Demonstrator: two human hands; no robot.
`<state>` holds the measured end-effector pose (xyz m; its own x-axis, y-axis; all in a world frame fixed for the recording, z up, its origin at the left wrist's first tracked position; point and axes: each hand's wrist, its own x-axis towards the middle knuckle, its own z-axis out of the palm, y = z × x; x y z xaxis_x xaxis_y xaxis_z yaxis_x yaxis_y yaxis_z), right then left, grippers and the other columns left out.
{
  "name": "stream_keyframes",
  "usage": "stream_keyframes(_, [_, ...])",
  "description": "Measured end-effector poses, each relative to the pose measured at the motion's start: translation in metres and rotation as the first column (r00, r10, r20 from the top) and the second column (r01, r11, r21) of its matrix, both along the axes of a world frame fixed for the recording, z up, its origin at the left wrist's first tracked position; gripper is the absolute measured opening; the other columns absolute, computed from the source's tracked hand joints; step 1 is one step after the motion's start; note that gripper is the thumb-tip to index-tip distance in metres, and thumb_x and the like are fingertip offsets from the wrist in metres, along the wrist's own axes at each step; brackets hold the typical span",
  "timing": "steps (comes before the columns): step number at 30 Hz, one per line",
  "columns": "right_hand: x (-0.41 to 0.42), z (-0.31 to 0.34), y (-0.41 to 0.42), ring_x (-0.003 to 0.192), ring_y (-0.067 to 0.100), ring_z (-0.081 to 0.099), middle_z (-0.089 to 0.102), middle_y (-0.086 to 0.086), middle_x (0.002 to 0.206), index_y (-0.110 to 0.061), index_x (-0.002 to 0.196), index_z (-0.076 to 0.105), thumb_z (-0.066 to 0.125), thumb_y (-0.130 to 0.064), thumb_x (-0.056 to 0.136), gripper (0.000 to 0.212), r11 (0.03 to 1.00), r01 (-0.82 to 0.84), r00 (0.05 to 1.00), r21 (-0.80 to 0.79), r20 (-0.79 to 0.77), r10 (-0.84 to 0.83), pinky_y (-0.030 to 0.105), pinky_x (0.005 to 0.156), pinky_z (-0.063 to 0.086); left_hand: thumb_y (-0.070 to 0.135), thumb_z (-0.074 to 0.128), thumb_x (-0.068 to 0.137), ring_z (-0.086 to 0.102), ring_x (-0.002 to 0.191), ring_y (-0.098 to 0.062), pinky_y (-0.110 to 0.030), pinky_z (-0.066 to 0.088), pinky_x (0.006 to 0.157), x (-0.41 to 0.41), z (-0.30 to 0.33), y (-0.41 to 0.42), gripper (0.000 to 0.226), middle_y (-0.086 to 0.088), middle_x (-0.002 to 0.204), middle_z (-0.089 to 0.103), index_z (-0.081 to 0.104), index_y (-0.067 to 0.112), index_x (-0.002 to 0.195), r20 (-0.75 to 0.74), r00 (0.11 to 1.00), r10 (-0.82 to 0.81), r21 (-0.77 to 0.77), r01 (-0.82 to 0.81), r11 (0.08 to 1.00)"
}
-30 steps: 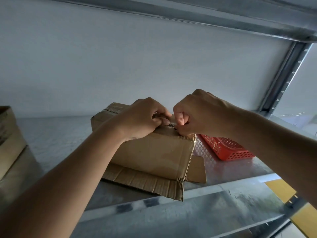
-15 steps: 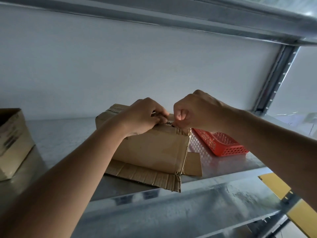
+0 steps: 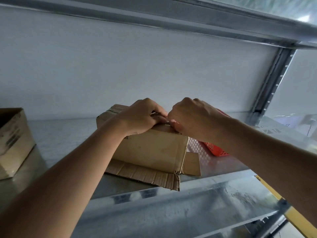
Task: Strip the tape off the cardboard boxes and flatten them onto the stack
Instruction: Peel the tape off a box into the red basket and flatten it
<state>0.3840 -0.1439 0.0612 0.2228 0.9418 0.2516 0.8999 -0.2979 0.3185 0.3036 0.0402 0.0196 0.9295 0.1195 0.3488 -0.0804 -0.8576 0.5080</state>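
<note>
My left hand [image 3: 142, 117] and right hand [image 3: 190, 117] meet atop cardboard box [image 3: 154, 148] on shelf [image 3: 197, 191], fingers curled, apparently pinching tape at top seam. Step: stripping tape. Next: firm peel along seam, box steadied.

Both hands, left [image 3: 143, 115] and right [image 3: 192, 117], curled, touching.

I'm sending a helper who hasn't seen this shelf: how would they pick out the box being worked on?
On the metal shelf, look near the middle, left of the red basket. The cardboard box there is closed on top, its bottom flaps splayed flat; the box at the far left is open-topped and untouched.
</note>
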Motion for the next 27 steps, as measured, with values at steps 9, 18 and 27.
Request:
stream_keyframes(9, [0.007, -0.004, -0.011, 0.074, 0.016, 0.055, 0.061, 0.001, 0.105, -0.014, 0.117, 0.058, 0.053, -0.002, 0.096, 0.025, 0.998, -0.065, 0.991, -0.016, 0.116, 0.066, 0.029, 0.064, 0.043, 0.055, 0.068, 0.092, 0.062, 0.106, 0.002, -0.028, 0.047, 0.089, -0.005, -0.001, -0.003, 0.029, 0.023, 0.108, 0.072, 0.078, 0.034, 0.109, -0.012, 1.0, 0.012, 0.037, -0.012, 0.999])
stream_keyframes(18, [0.031, 0.002, -0.022, 0.077, 0.006, 0.071, 0.075, -0.012, 0.09, -0.024, 0.11, 0.071, 0.063, -0.023, 0.101, 0.012, 0.964, 0.04, 0.915, 0.263, -0.397, 0.07, 0.015, 0.065, 0.048, 0.045, 0.072, 0.094, 0.059, 0.109, 0.0, -0.014, 0.04, 0.086, -0.007, 0.001, -0.01, 0.03, 0.016, 0.121, 0.072, 0.076, 0.032, 0.12, -0.01, 0.998, 0.067, 0.028, -0.067, 0.997])
stream_keyframes(27, [0.03, -0.022, -0.026, 0.067, 0.012, 0.057, 0.064, -0.001, 0.085, -0.014, 0.095, 0.073, 0.072, -0.007, 0.092, 0.008, 0.97, -0.029, 0.996, 0.24, -0.077, 0.049, 0.023, 0.058, 0.044, 0.049, 0.066, 0.097, 0.063, 0.107, -0.003, -0.031, 0.051, 0.096, -0.007, 0.004, -0.013, 0.026, 0.018, 0.113, 0.072, 0.076, 0.034, 0.115, -0.018, 0.997, 0.069, 0.067, -0.068, 0.995])
